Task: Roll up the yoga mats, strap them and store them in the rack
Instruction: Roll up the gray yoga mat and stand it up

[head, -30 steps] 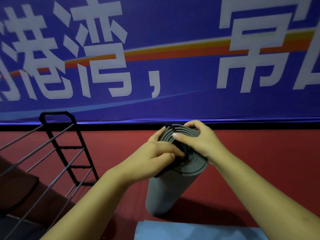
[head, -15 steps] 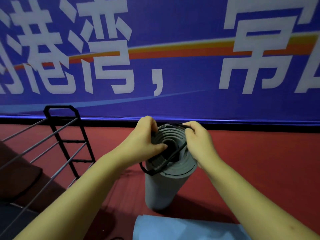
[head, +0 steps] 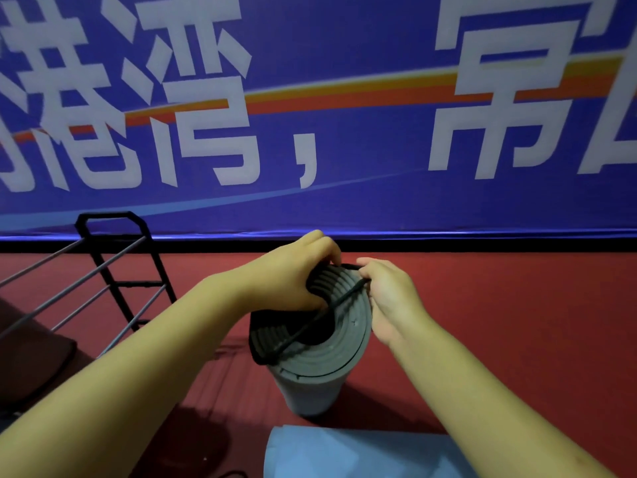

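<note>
Your single head camera looks forward and down, close above the upright rolled grey yoga mat (head: 320,367); blue banner (head: 344,132) behind it.

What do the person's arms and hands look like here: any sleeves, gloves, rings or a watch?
Both forearms are bare as far as the frame shows, with no sleeves in view. The left hand and right hand wear no gloves, and no rings, watch or bands show on the fingers or wrists.

Blue banner (head: 344,139) with white characters hangs above red floor (head: 517,305).
</note>
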Available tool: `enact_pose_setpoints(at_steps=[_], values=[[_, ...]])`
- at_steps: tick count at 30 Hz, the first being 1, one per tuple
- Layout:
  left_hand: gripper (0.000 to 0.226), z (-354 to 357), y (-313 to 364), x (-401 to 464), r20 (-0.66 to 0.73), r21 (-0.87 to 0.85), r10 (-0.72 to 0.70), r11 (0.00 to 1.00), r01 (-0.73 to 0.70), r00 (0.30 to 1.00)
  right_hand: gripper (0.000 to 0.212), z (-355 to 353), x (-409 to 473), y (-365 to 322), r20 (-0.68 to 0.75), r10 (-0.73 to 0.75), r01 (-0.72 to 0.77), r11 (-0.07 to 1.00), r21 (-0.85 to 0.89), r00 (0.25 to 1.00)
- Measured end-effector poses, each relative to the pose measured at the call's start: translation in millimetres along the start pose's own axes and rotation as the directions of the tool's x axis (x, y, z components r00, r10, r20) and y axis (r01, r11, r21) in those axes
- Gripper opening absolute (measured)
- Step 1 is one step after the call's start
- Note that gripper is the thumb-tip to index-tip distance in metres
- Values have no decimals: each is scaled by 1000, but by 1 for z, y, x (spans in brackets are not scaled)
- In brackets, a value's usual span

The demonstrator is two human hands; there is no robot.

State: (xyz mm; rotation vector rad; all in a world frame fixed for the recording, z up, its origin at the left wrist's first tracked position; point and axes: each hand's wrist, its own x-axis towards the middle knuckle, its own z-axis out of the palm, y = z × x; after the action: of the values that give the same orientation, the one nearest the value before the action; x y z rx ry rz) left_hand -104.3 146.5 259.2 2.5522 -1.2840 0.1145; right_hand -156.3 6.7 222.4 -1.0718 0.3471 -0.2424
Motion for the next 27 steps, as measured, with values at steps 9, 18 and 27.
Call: enact_pose_setpoints(at_steps=[9,18,27], values=[[53,-3,-15,-1,56,-10,-25,1000,25,998,23,-2,5,8,105,-49,63,988,-138,993],[55,-6,-36,-3,-61,-68,-102,993,98,993,27,-46,-25,62,203,-13,102,893,-438,979],[52,-9,-39,9,-83,-158,-320,939,305,944,25,-47,-15,168,-17,169,-156,861,-483,985]])
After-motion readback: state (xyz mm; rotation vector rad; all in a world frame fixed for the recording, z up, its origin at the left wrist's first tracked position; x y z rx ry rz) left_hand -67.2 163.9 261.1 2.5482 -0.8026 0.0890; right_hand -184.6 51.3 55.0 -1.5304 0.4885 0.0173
